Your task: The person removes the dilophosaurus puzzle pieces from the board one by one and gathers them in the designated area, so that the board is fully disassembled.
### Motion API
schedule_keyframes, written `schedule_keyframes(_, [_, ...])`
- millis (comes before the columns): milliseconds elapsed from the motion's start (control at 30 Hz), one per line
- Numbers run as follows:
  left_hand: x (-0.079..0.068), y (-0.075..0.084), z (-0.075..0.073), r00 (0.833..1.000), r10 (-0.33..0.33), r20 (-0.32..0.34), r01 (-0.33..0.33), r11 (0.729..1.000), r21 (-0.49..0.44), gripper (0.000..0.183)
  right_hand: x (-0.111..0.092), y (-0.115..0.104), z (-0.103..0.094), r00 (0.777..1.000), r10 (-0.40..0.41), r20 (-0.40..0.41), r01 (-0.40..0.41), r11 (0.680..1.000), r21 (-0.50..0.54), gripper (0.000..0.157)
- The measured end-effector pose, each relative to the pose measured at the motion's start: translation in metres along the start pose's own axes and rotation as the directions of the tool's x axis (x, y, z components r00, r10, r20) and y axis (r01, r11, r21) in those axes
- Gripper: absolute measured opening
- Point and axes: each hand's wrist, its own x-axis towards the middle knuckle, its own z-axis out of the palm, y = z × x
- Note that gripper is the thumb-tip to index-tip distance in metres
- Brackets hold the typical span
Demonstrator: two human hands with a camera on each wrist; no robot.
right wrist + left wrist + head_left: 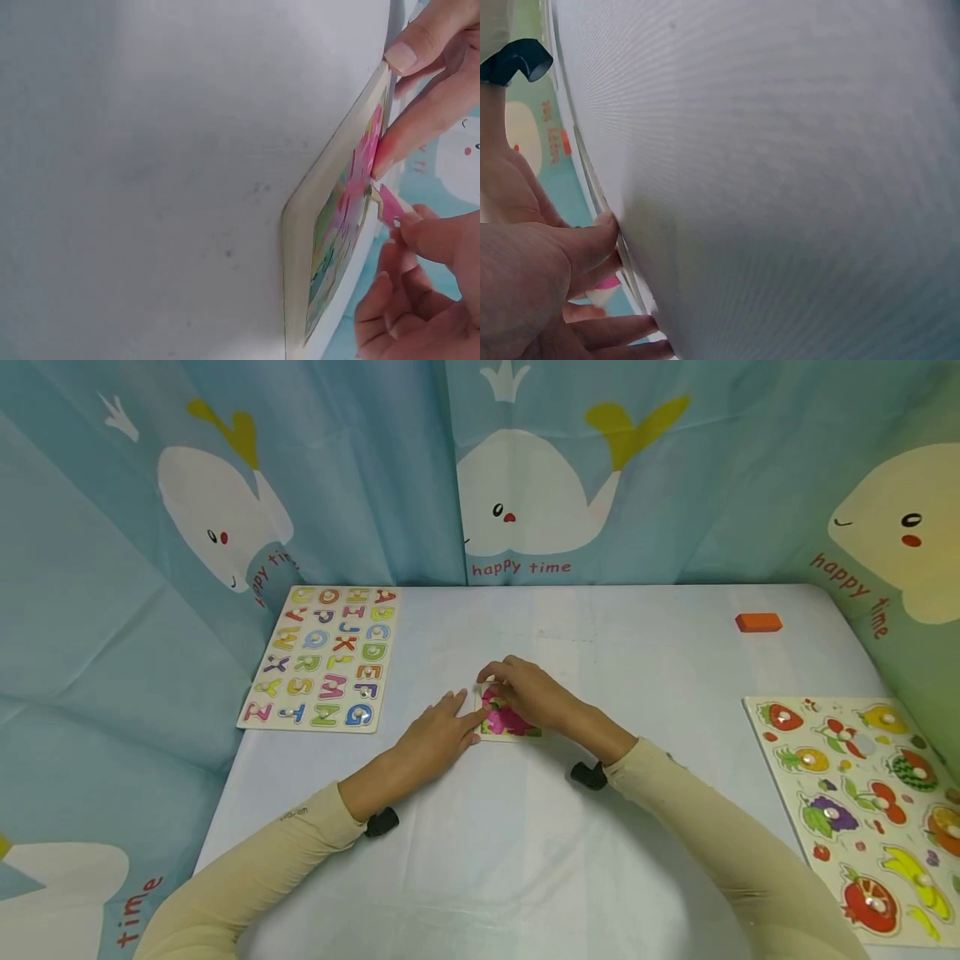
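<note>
A small jigsaw board (512, 739) with a pink picture and a cream border lies flat on the white table. At its left side my left hand (435, 739) holds it steady, the thumb against the edge and the straight index finger pressing on the picture. My right hand (536, 693) is over the board's upper right part. Between its thumb and fingertips it pinches a pink puzzle piece (391, 208), tilted up at the picture, as the right wrist view shows. In the head view this hand hides the piece and part of the picture.
An alphabet board (318, 660) lies at the back left. A fruit board (787, 760) lies at the right edge, and an orange block (759, 623) at the back right. Curtains (360, 477) hang behind the table. Each wrist carries a small black device (588, 775).
</note>
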Motion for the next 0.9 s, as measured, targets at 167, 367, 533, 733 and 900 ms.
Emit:
schedule_keyframes(167, [-0.001,0.001,-0.001,1.000,-0.003,0.006,0.003,1.000,-0.006,0.045,-0.002,0.002,-0.006,0.999,0.018,-0.027,-0.016,0.998,0.054,0.028])
schedule_keyframes(367, [0.000,0.001,-0.001,1.000,-0.017,0.026,0.018,0.999,-0.034,0.045,-0.009,0.011,-0.021,0.992,0.109,-0.069,-0.103,0.992,0.077,0.021])
schedule_keyframes(533, [-0.001,0.000,0.000,0.999,-0.019,0.027,0.021,0.999,-0.047,0.046,-0.022,0.022,-0.036,0.977,0.192,-0.096,-0.184,0.980,0.081,0.015])
schedule_keyframes(733, [-0.001,0.000,0.001,1.000,-0.014,0.024,0.015,0.998,-0.060,0.047,-0.043,0.039,-0.053,0.960,0.262,-0.095,-0.255,0.964,0.074,0.012])
schedule_keyframes(900, [0.000,-0.001,0.002,0.999,-0.023,0.035,0.026,0.997,-0.070,0.047,-0.062,0.052,-0.064,0.947,0.314,-0.062,-0.309,0.948,0.083,0.011])
